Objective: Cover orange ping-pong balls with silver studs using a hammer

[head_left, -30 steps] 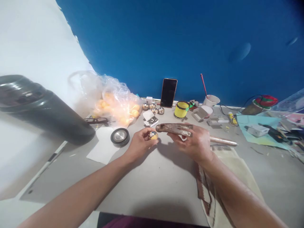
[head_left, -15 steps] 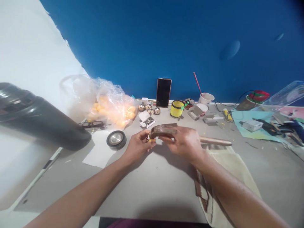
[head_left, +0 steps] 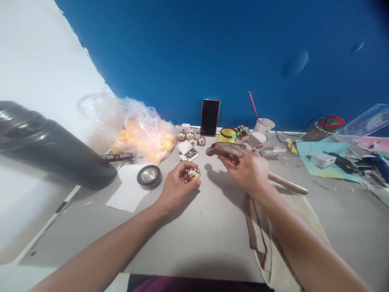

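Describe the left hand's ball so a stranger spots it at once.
Find the grey table before the blue wall. Near its middle, the left hand grips a ball. Unlike the shiny balls grouped farther back, this one is held, with yellow showing on its lower side.

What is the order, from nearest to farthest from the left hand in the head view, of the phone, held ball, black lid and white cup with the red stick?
1. Ball: held in the left hand.
2. Black lid: to the hand's left.
3. Phone: upright at the back, somewhat right.
4. White cup: at the back, farther right, holding the red stick.
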The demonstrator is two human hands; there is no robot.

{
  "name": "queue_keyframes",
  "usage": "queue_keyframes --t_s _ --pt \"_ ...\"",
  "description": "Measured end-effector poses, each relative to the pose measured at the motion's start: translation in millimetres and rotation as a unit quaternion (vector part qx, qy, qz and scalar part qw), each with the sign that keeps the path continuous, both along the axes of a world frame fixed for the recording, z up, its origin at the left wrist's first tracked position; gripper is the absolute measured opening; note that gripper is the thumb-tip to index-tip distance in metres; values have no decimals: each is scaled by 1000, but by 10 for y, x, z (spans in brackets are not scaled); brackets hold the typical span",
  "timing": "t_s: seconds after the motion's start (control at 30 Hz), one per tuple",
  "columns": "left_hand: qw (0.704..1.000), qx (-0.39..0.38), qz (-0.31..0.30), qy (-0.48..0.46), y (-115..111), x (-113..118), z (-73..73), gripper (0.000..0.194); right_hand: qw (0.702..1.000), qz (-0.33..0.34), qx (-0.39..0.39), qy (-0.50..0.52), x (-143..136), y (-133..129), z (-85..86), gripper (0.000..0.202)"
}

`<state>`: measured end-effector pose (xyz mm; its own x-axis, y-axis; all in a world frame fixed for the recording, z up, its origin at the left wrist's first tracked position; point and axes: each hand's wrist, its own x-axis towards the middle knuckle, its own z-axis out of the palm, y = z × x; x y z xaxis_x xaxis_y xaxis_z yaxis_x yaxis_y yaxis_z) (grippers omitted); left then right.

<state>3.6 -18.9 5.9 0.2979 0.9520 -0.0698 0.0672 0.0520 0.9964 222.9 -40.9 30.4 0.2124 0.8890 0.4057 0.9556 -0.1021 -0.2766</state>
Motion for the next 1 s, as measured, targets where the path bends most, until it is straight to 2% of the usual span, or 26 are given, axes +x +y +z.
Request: queue_keyframes --t_s 0.07,0.17,0.33,0.5,0.63,0.77,0.9,1.0 --pt "1000 13 -5 -3 -13 -12 -22 40 999 -17 -49 7 78 79 -51 34" --pt "1000 21 -16 -15 -28 -27 -44 39 994 -6 -108 20 156 187 -174 25" --pt "999 37 -32 -13 -31 -42 -59 29 990 32 -140 14 192 265 -322 25" --pt "998 35 -38 23 2 -44 -101 29 983 79 -166 -3 191 264 -325 20" --pt "999 29 -5 34 47 -32 -111 32 983 115 -145 -15 161 240 -224 22" --pt "998 12 37 51 70 -12 -74 33 979 131 -154 -20 -2 304 13 21" --pt "997 13 43 62 71 -3 -45 28 967 159 -186 -73 -319 566 262 25" --pt "998 17 39 42 81 -8 -45 28 956 173 -212 -109 -580 823 322 25"
